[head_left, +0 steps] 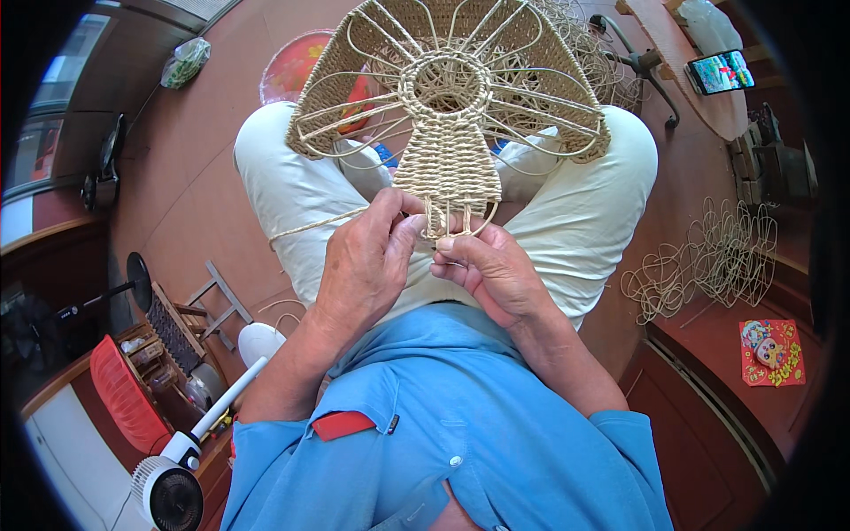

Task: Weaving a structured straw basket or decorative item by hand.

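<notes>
A tan wickerwork piece [450, 164] rests across my knees, its narrow woven panel toward me. Beyond the panel are a wrapped ring [407, 86], cord-wrapped spokes and thin wire loops, backed by a curved woven wall [323, 88]. My left hand [367, 257] is closed at the panel's near left corner, its thumb and fingers pinching the twisted cord. A loose length of this cord [310, 227] trails left over my thigh. At the near right corner, my right hand [491, 270] pinches the panel's end by the bare uprights. Its fingertips are partly hidden beneath the work.
Tangled cord [611, 75] lies beyond the wickerwork, and more coils [708, 265] lie at right. A red patterned basin [297, 66] stands ahead. A phone [722, 72] is propped on a wooden board at far right. A white fan [173, 491] stands at lower left.
</notes>
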`<state>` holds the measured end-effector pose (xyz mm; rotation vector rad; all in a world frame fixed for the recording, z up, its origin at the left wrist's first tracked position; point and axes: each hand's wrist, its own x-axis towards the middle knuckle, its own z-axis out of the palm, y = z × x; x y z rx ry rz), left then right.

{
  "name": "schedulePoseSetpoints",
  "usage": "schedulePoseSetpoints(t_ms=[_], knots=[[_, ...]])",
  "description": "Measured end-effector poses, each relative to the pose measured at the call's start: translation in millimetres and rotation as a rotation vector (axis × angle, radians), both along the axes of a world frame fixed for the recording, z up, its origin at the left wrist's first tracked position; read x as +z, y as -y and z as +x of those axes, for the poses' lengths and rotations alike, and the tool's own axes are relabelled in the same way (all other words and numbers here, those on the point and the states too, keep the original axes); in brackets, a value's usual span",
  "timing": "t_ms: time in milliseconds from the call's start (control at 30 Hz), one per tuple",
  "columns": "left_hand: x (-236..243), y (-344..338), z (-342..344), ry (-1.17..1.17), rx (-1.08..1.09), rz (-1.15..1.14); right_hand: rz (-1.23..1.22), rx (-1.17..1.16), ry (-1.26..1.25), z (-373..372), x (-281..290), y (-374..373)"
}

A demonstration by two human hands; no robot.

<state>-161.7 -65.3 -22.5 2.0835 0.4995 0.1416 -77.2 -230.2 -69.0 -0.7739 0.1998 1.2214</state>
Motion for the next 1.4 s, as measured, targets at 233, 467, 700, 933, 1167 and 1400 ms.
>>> schedulePoseSetpoints(t_ms=[233,467,700,933,1167,1400], knots=[[12,16,8,-0.026,-0.076,0.339,-0.012,-0.011,0.027,-1,0,-2],[16,24,16,-0.044,-0.084,0.482,-0.020,-0.015,0.063,0,1,-2],[6,22,15,-0.005,-0.023,0.209,-0.061,-0.020,0.078,-6,-5,-1],[1,34,11,0.059,-0.115,0.383,-0.039,-0.065,0.070,-11,-14,3],[17,33,17,-0.003,-0.307,0.572,-0.033,-0.114,0.136,3,-2,9],[20,41,14,-0.008,-0.378,0.783,0.015,-0.104,0.052,1,-26,24]])
